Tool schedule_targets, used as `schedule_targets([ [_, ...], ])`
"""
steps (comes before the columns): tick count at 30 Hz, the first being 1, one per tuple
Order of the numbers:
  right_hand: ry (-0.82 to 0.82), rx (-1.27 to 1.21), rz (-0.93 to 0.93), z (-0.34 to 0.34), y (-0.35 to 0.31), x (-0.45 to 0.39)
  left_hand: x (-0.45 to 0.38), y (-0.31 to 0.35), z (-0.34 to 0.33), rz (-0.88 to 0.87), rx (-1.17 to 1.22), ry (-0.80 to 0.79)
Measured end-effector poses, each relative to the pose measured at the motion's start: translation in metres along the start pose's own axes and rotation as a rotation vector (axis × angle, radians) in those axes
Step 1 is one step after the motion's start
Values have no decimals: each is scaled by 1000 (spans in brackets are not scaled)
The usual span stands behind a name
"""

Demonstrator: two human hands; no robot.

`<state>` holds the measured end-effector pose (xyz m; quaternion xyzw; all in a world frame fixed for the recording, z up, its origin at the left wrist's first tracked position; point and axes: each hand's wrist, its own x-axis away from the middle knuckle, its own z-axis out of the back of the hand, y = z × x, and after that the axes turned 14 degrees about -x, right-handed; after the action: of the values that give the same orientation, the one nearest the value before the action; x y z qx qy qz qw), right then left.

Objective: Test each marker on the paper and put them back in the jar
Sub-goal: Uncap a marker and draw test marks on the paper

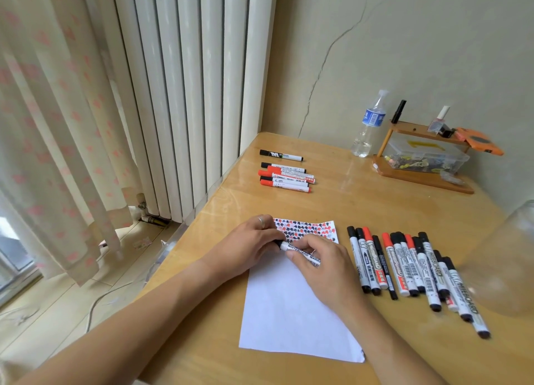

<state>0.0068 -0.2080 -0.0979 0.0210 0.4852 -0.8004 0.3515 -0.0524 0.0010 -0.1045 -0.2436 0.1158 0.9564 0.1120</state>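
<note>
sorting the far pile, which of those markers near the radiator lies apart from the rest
The black-capped white marker farthest from the person: it lies alone, with bare wooden table between it and the touching cluster of red- and black-capped markers.

Bright daylight; soft shadows; edges warped
</note>
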Motion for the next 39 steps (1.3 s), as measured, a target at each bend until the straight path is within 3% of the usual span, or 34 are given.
schedule_targets([
  [10, -40, 29, 10, -7, -6, -2, -1, 1, -2, -36, -111, 66],
  [13, -45, 66, 14, -12, -4, -3, -1, 0, -3, 40, -172, 56],
  [18, 105, 221, -16, -7, 1, -3, 0, -4, 3, 244, -255, -138],
  [23, 238, 533, -102, 1, 12, -4, 14, -16, 11, 237, -285, -424],
  [29, 368, 725, -153, 8, 16, -6, 19, -13, 10, 270, -283, -434],
  [39, 230, 760, -317, 31, 26, -7, 21, -15, 8, 268, -280, -440],
])
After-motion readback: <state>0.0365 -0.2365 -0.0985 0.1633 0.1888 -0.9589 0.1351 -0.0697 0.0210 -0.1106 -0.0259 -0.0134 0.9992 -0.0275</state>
